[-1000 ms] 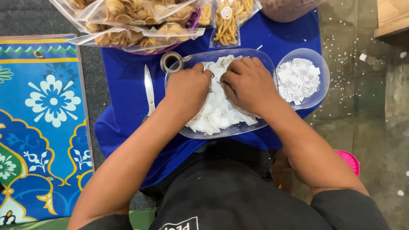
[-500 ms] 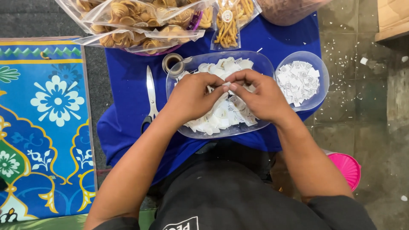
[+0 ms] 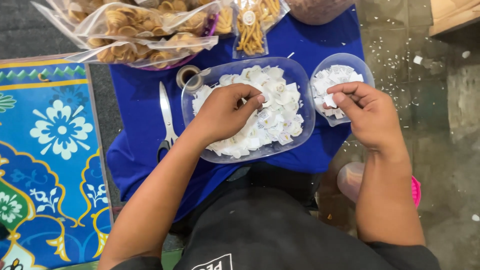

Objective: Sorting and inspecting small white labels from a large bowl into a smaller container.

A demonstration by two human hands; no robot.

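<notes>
A clear oval plastic tray [image 3: 300, 80] sits on a blue cloth [image 3: 135, 145] and holds a heap of small white paper labels [image 3: 272, 120]. My left hand [image 3: 225, 112] rests inside the tray with its fingers curled onto the labels, pinching among them. To the right, my right hand [image 3: 367, 112] hovers at the edge of a smaller round clear bowl [image 3: 367, 75] of cut white paper pieces, with one white piece [image 3: 330, 101] pinched between thumb and fingers.
Metal scissors [image 3: 166, 120] and a tape roll [image 3: 187, 75] lie left of the tray. Clear bags of round crackers [image 3: 145, 30] and a packet of stick snacks [image 3: 252, 25] lie beyond. A patterned blue mat [image 3: 50, 150] is at left; paper scraps litter the tiled floor.
Both hands were together in the oval tray. Now my right hand has moved right to the small bowl with a paper piece, and my left hand stays in the tray.
</notes>
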